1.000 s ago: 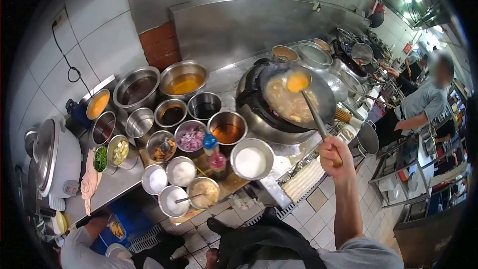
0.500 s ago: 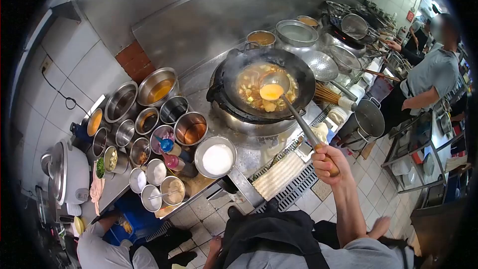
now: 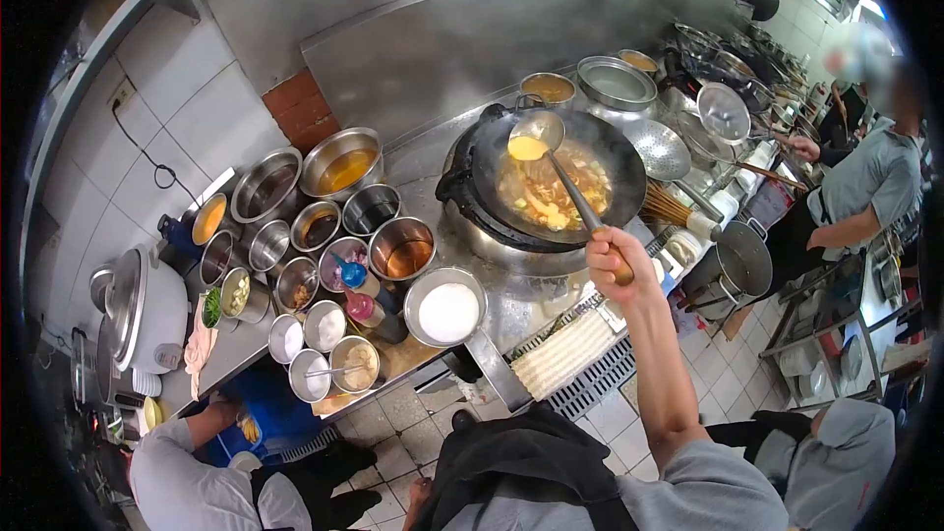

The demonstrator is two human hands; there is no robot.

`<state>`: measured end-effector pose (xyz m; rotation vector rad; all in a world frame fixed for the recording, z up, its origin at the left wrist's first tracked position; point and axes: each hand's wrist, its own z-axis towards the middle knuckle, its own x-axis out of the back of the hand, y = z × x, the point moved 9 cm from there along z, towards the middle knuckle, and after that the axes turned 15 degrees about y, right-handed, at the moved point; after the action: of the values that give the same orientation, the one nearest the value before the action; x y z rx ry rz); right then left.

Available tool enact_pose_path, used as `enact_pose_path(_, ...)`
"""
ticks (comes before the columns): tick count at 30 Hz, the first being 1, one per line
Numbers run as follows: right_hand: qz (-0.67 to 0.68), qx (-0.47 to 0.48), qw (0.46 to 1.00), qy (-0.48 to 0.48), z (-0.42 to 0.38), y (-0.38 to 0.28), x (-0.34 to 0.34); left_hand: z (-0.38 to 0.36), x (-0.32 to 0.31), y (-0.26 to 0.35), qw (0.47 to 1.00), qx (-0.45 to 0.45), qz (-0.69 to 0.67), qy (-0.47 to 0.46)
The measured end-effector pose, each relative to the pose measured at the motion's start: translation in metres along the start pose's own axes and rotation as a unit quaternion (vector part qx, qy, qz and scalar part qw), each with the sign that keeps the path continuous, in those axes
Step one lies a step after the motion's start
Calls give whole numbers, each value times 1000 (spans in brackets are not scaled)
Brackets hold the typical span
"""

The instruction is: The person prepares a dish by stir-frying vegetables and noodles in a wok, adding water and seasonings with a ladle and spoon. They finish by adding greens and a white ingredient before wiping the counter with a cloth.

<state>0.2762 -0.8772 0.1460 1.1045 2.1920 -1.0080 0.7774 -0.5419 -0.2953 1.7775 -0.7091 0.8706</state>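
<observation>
My right hand [image 3: 621,261] is closed round the wooden handle of a ladle [image 3: 570,187]. The ladle's bowl is tilted over the far side of a black wok [image 3: 629,143], with yellow beaten egg [image 3: 528,148] in it. Below, a steaming brown soup [image 3: 590,177] with chopped pieces and pale yellow egg strands fills the wok's bottom. At the lower edge, beside my black apron, only a small part of my left hand [image 3: 420,494] shows; its fingers cannot be made out.
Left of the wok stand several metal bowls, a saucepan of white powder [image 3: 449,313] and squeeze bottles [image 3: 363,308]. A white rice cooker [image 3: 147,315] is farther left. A folded towel [image 3: 565,354] lies on the stove's front edge. Co-workers are at right [image 3: 870,177] and lower left [image 3: 187,472].
My right hand has moved left and up with the ladle, whose bowl has risen from the soup towards the wok's far side. Egg strands now show in the soup. The view has shifted.
</observation>
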Motion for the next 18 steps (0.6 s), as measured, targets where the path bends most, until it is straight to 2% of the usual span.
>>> enact_pose_path(2, -29, -4, 998, -61, 15, -4, -10, -12, -5, -16, 998, 32, 14, -44)
enact_pose_path(8, -22, 45, 998, -38, 39, -31, -15, -17, -4, -16, 996, 63, -8, -66)
enact_pose_path(11, -31, 106, 994, -11, 40, -51, -8, -9, -13, -25, 996, 53, -7, -73)
enact_pose_path(14, -29, 118, 993, 5, 32, -60, 5, 3, -17, -37, 996, 46, -6, -75)
enact_pose_path(16, -32, 121, 992, 17, 16, -62, 12, 9, -6, -23, 996, 39, -6, -79)
enact_pose_path(18, -53, 174, 981, 69, 0, -66, 27, 17, -5, -25, 996, 32, -6, -81)
